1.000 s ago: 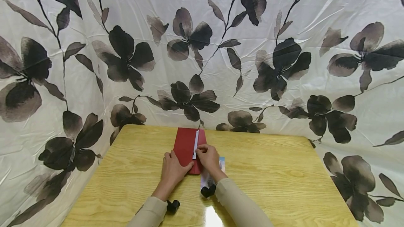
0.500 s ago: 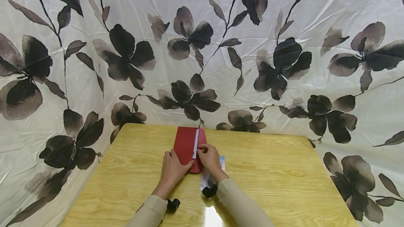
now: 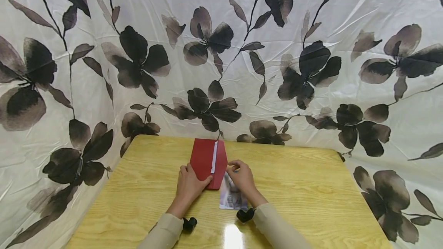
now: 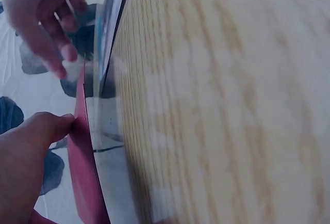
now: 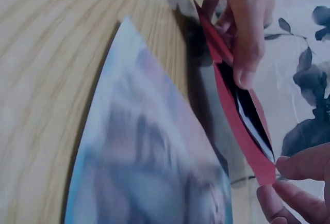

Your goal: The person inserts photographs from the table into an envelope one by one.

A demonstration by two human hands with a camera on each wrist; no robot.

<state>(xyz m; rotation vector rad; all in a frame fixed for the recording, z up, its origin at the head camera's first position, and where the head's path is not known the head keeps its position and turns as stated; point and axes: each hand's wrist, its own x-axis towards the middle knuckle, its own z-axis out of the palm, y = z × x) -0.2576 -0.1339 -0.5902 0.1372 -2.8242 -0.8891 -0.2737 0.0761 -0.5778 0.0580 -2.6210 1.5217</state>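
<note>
A red envelope (image 3: pixel 202 158) lies toward the back of the table, with its flap (image 3: pixel 222 164) folded out to the right. A strip of white paper (image 3: pixel 214 156) shows in its mouth; the right wrist view shows a dark layer (image 5: pixel 227 74) inside too. My left hand (image 3: pixel 190 183) grips the envelope's near left part, thumb (image 5: pixel 245 74) on top and fingers (image 5: pixel 209 7) behind. At the flap's tip, my right hand (image 3: pixel 242 178) hovers with fingers loosely bent and nothing between them. Under that hand lies a glossy picture card (image 3: pixel 232 201), partly hidden by it.
The wood-patterned table (image 3: pixel 304 195) extends to both sides. A white floral cloth (image 3: pixel 263 87) hangs behind and around it. A black wrist camera (image 3: pixel 189 224) is strapped at the left sleeve, another black camera (image 3: pixel 245 215) at the right.
My right hand has let go of the white paper at the envelope's mouth and moved right, past the flap. More of the flap and picture card shows. My left hand stays on the envelope.
</note>
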